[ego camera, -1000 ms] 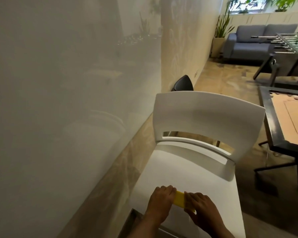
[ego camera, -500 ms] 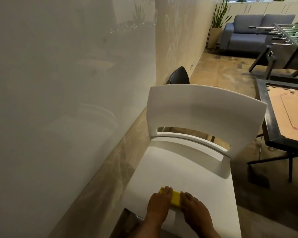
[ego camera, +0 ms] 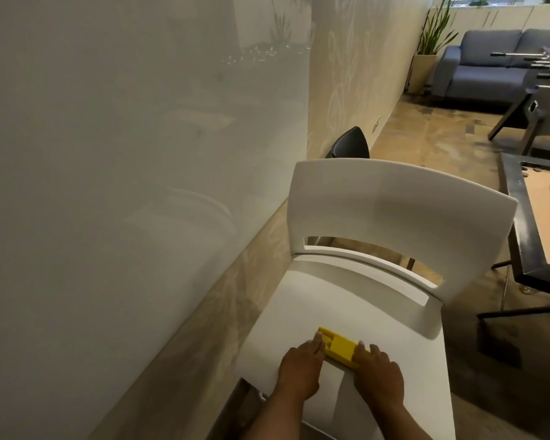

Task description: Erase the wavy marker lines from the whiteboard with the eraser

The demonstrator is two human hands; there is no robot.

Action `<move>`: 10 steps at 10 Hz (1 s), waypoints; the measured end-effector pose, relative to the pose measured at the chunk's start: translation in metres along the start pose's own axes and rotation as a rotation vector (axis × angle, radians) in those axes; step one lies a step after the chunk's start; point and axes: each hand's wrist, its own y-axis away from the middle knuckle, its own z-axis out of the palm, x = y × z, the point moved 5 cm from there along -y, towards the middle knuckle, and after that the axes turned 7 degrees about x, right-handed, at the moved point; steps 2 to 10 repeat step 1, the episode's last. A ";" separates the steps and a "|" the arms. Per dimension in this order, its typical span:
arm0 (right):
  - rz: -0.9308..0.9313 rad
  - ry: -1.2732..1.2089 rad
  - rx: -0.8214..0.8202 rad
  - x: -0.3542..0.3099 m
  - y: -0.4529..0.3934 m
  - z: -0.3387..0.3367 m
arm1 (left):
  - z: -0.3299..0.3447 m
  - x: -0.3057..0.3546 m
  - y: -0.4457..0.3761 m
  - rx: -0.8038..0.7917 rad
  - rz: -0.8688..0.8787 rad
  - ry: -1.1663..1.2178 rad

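A yellow eraser (ego camera: 340, 347) lies on the seat of a white chair (ego camera: 394, 217) near its front edge. My left hand (ego camera: 300, 366) rests on the eraser's left end and my right hand (ego camera: 378, 377) on its right end, fingers curled over it. The glossy whiteboard (ego camera: 124, 154) fills the wall to the left. No marker lines show on the part of it in view, only reflections.
A dark chair (ego camera: 350, 144) stands behind the white one against the wall. A carrom board table (ego camera: 521, 236) is close on the right, a foosball table (ego camera: 540, 87) beyond it, and a blue sofa (ego camera: 489, 68) and a potted plant (ego camera: 432, 36) at the far end.
Both hands stay on the eraser on the seat. More of its yellow top shows between them now. My view has tilted down and shifted a little.
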 end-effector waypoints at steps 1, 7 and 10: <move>-0.074 -0.063 -0.023 -0.004 -0.011 -0.009 | -0.010 -0.007 0.009 0.107 -0.029 0.049; -0.074 -0.063 -0.023 -0.004 -0.011 -0.009 | -0.010 -0.007 0.009 0.107 -0.029 0.049; -0.074 -0.063 -0.023 -0.004 -0.011 -0.009 | -0.010 -0.007 0.009 0.107 -0.029 0.049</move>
